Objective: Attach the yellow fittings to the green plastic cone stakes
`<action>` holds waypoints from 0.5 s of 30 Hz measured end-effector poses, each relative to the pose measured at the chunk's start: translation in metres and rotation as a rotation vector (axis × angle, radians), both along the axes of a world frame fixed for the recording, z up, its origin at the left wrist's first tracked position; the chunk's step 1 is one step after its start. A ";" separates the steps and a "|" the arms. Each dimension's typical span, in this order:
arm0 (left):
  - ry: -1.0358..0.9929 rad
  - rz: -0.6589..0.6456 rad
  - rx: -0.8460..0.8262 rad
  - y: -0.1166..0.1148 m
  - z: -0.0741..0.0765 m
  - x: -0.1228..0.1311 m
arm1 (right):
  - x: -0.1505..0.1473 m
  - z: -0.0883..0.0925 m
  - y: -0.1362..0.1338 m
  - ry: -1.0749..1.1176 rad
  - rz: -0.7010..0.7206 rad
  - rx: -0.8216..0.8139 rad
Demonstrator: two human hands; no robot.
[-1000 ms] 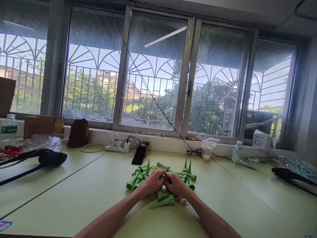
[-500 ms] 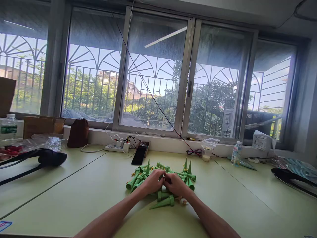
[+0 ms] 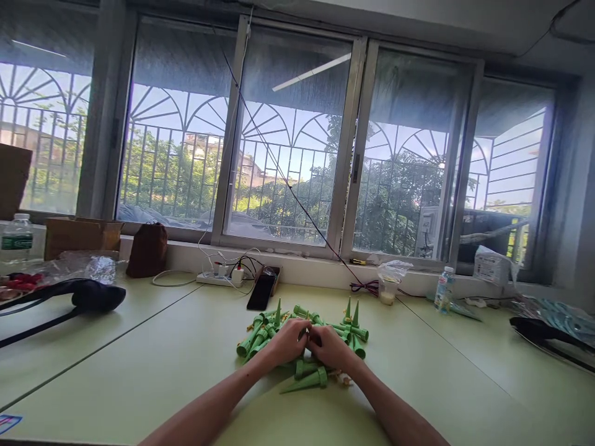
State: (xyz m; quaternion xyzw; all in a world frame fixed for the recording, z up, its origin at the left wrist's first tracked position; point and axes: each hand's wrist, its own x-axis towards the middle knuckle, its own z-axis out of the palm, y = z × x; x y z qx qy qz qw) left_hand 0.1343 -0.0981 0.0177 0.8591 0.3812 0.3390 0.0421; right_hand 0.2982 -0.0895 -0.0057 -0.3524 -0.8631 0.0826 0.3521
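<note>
Green plastic cones and tubes [image 3: 251, 341] lie in a pile on the pale green table, around and beyond my hands. My left hand [image 3: 290, 339] and my right hand [image 3: 328, 344] meet at the fingertips over the middle of the pile. Both have curled fingers, closed on something small that the fingers mostly hide. Just below the hands, a green cone [image 3: 304, 380] lies on its side, pointing left. Small yellowish pieces [image 3: 343, 378] are beside it, near my right wrist. A few cones [image 3: 356, 314] stand upright at the back right.
A black phone [image 3: 263, 292] and a power strip [image 3: 218, 279] lie at the back of the table [image 3: 139, 371]. Further left are a brown pouch [image 3: 147, 250] and a black strapped object [image 3: 97, 295]. A plastic cup [image 3: 387, 290] and a bottle [image 3: 444, 289] stand at the back right.
</note>
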 end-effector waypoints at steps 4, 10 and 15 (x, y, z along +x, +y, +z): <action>0.007 -0.003 -0.002 0.000 0.001 -0.001 | 0.000 0.000 0.000 0.006 0.002 -0.012; 0.019 0.007 0.015 0.001 -0.002 0.000 | -0.001 0.000 -0.001 0.007 -0.007 -0.013; 0.001 0.016 0.036 0.003 -0.004 0.000 | 0.000 0.001 -0.002 0.019 0.003 -0.016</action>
